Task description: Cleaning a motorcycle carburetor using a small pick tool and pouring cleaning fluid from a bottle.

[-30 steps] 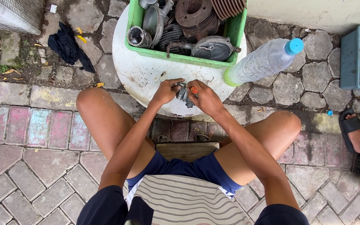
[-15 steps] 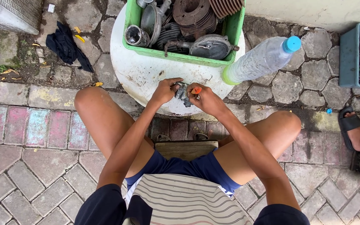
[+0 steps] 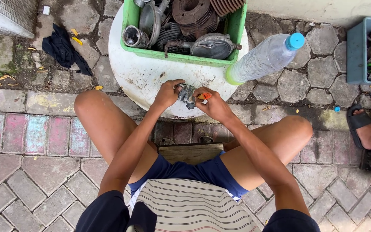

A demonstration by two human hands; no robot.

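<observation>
1. Left hand [image 3: 167,92] is gripping the small grey metal part [image 3: 186,94] from its left side, fingers clenched on it. The part is sitting at the near edge of the round white tabletop [image 3: 142,77], partly overhanging toward the knees. Risk: if the grip is loosening, the part is dropping off the edge onto the brick paving [image 3: 31,172].
2. Right hand [image 3: 213,105] is pinching an orange-handled tool [image 3: 204,96], tip against the part's right side; can't tell how the tip is seated. Risk: the tool is slipping off and jabbing the left fingers, since both hands are crowding together.
3. Green crate [image 3: 232,25] of rusty engine parts is taking up the far edge of the tabletop, leaving little working room. Risk: small loose pieces are rolling off unnoticed.
4. Clear plastic bottle [image 3: 265,58] with blue cap is leaning at the right edge, near the right wrist. Risk: an elbow jerk is knocking it over.
</observation>
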